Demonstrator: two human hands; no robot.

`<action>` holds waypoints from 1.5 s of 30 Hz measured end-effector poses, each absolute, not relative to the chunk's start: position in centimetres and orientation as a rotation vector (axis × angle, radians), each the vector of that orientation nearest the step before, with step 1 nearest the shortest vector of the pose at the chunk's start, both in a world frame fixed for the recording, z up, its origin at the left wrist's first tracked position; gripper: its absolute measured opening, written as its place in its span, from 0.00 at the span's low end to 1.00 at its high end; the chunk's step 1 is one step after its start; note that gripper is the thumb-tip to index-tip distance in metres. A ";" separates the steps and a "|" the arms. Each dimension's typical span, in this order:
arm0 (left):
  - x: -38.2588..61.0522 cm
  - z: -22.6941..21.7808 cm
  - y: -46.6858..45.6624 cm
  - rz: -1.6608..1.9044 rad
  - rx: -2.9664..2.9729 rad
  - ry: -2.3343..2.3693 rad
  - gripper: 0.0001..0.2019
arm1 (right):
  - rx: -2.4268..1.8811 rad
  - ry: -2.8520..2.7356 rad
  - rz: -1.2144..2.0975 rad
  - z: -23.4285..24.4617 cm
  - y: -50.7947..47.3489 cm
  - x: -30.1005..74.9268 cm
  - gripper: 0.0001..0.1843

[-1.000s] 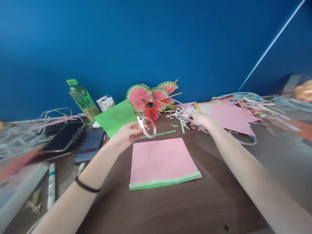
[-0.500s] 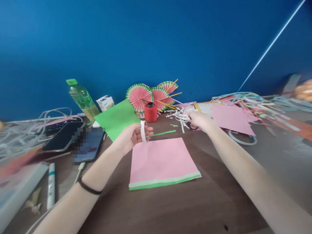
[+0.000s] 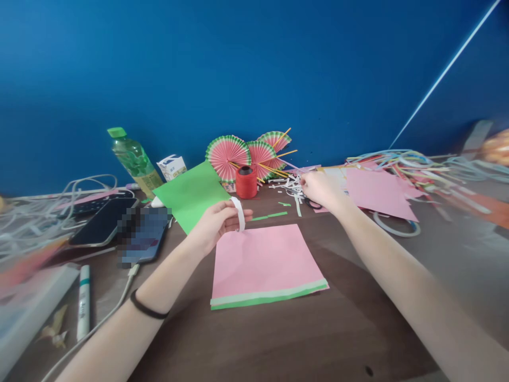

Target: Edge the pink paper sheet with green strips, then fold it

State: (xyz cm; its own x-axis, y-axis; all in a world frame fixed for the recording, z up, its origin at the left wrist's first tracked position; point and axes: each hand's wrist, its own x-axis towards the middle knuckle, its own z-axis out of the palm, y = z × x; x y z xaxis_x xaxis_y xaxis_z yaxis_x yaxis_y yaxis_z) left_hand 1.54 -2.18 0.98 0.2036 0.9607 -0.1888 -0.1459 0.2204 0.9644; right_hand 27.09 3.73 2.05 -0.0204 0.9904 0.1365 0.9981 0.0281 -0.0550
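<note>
My left hand (image 3: 218,225) is closed around a narrow roll of white tape (image 3: 239,214), held upright over the far left corner of a pink paper sheet (image 3: 264,260). Along the sheet's near edge run a pale strip and a green strip (image 3: 270,300). My right hand (image 3: 320,188) reaches to a heap of white paper scraps (image 3: 292,185), its fingers pinched together; what sits between the fingertips is hidden. Just beneath that hand, the black handles of scissors (image 3: 313,203) show on the table.
Pleated watermelon-patterned fans (image 3: 228,156) stand behind a red thread spool (image 3: 246,183). Green paper (image 3: 194,193), a bottle (image 3: 135,162) and phones (image 3: 105,223) lie left, with a marker (image 3: 84,302) nearer. More pink paper (image 3: 377,191) and tangled strips (image 3: 429,170) sit right.
My right hand has shifted slightly left and away from me over the scraps, and the heap looks smaller. My left hand, still holding the tape, has moved a little right.
</note>
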 end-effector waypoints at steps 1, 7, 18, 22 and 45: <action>1.6 0.9 -2.2 0.992 1.041 1.041 0.10 | -1.990 -2.130 -0.075 2.3 3.5 26.6 0.13; 1.9 0.7 -2.6 0.988 1.123 1.053 0.14 | -1.114 -2.126 0.458 2.1 1.3 21.9 0.13; 2.3 0.4 -2.8 1.019 1.228 1.087 0.16 | -0.737 -2.104 0.547 0.2 -1.3 18.3 0.14; 2.4 0.4 -2.9 1.031 1.215 1.097 0.16 | -0.830 -2.029 0.586 0.7 -1.7 18.3 0.09; 2.5 -1.9 -2.5 1.122 1.459 1.035 0.17 | -0.851 -1.959 0.659 -0.1 -2.9 17.2 0.07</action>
